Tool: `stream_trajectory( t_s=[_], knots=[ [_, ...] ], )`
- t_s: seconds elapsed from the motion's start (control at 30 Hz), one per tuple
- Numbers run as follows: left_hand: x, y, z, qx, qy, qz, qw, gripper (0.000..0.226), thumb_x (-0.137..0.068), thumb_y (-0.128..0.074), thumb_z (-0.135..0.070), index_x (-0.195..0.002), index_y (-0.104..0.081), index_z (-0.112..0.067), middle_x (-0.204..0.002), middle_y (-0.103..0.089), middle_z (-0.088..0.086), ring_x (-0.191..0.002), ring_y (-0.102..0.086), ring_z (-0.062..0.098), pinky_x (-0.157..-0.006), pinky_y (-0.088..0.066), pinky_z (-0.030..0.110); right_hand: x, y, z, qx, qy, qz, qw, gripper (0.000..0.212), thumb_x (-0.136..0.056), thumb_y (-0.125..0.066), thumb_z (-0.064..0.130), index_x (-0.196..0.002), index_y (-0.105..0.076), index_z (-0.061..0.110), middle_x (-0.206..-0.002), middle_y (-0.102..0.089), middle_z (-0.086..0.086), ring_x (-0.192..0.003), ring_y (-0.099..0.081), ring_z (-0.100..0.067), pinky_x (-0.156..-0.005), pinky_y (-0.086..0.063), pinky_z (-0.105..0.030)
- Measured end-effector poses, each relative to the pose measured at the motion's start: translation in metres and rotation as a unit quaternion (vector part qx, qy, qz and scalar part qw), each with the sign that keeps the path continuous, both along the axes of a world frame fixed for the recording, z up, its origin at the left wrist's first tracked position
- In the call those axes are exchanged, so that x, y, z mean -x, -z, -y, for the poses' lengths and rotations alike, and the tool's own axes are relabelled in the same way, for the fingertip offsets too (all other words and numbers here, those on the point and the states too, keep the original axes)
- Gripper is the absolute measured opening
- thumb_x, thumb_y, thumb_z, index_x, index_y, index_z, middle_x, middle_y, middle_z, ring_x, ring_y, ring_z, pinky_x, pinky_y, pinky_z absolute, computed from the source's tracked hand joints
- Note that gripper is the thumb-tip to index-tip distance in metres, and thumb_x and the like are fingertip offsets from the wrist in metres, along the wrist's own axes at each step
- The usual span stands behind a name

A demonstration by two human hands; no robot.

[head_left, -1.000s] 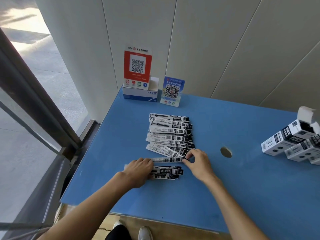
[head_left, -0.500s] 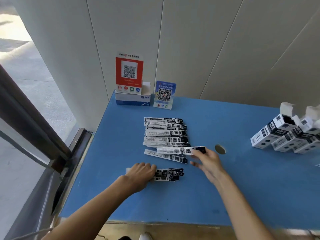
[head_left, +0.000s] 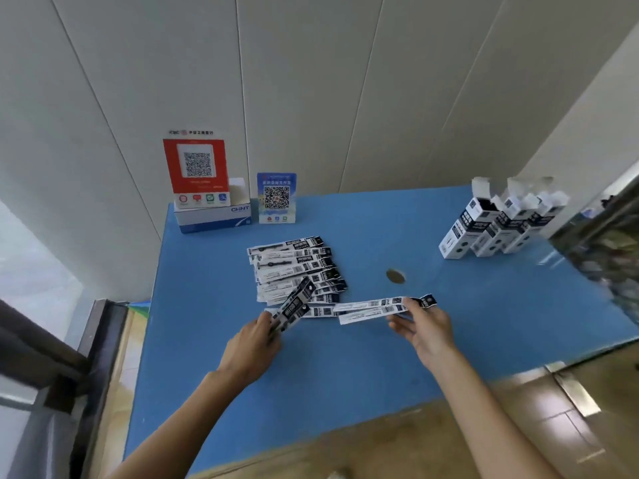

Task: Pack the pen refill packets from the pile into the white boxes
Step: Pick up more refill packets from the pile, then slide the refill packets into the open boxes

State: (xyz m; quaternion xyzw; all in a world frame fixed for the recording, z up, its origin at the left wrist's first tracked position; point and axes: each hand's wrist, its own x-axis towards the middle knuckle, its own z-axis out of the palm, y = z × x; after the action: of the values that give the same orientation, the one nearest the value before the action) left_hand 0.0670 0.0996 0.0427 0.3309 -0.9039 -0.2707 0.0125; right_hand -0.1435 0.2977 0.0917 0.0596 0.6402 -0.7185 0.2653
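left hand now lifts its bundle off the table; right hand pinches 2 packets, boxes upper right next.

3 white boxes, 2 QR signs, ~12 pkts

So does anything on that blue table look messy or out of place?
Nothing looks damaged or spilled. The pile of packets is fanned out unevenly rather than squared up. The left hand holds a bundle of packets tilted upward, and the white boxes stand with flaps open. All fits packing in progress.
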Motion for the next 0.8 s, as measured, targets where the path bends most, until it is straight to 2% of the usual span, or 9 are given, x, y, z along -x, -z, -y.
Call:
stream_trajectory(
  t_s=[0.13, 0.33, 0.53, 0.67, 0.8],
  knots=[
    [0.022, -0.008, -0.023, -0.062, -0.014, -0.025, 0.998, 0.024, -0.095, -0.048, -0.027, -0.084, -0.031, -0.014, -0.069, -0.049, 0.002, -0.059, -0.043, 0.024, -0.05, -0.029, 0.033, 0.0, -0.001, -0.038, 0.009, 0.008, 0.015, 1.0, 0.006, -0.091, -0.059, 0.005, -0.088, -0.061, 0.0, -0.076, -0.07, -0.013, -0.059, -0.069, -0.022, -0.052, -0.057, -0.026],
    [0.069, -0.022, -0.079, -0.108, 0.019, -0.056, 0.992, 0.026, -0.096, -0.049, -0.029, -0.079, -0.032, -0.018, -0.069, -0.049, 0.003, -0.058, -0.044, 0.02, -0.052, -0.03, 0.033, 0.02, -0.007, -0.094, -0.004, 0.01, -0.009, 1.0, 0.006, -0.09, -0.058, -0.001, -0.092, -0.06, -0.006, -0.087, -0.067, -0.02, -0.066, -0.068, -0.027, -0.058, -0.058, -0.026],
    [0.131, -0.03, -0.143, -0.14, 0.009, -0.076, 0.987, 0.03, -0.095, -0.051, -0.027, -0.073, -0.03, -0.023, -0.064, -0.043, 0.002, -0.054, -0.038, 0.02, -0.053, -0.03, 0.031, 0.074, -0.023, -0.157, -0.152, 0.0, -0.13, 0.98, 0.016, -0.091, -0.054, 0.007, -0.077, -0.06, 0.008, -0.077, -0.066, -0.007, -0.059, -0.065, -0.017, -0.043, -0.051, -0.025],
    [0.179, -0.033, -0.197, -0.189, -0.068, -0.101, 0.974, 0.023, -0.089, -0.055, -0.024, -0.08, -0.041, -0.007, -0.066, -0.047, 0.008, -0.055, -0.043, 0.023, -0.051, -0.042, 0.036, 0.116, -0.039, -0.207, -0.097, -0.006, -0.126, 0.987, 0.015, -0.092, -0.052, 0.002, -0.078, -0.059, 0.003, -0.077, -0.067, -0.011, -0.06, -0.067, -0.024, -0.047, -0.054, -0.029],
    [0.22, -0.034, -0.247, -0.253, -0.103, -0.132, 0.953, 0.024, -0.088, -0.055, -0.02, -0.094, -0.048, 0.003, -0.075, -0.053, 0.009, -0.055, -0.045, 0.02, -0.042, -0.042, 0.025, 0.149, -0.05, -0.245, -0.007, 0.014, -0.077, 0.997, 0.019, -0.093, -0.052, -0.001, -0.075, -0.056, 0.002, -0.059, -0.064, -0.007, -0.064, -0.062, -0.029, -0.055, -0.057, -0.031]
  ],
)
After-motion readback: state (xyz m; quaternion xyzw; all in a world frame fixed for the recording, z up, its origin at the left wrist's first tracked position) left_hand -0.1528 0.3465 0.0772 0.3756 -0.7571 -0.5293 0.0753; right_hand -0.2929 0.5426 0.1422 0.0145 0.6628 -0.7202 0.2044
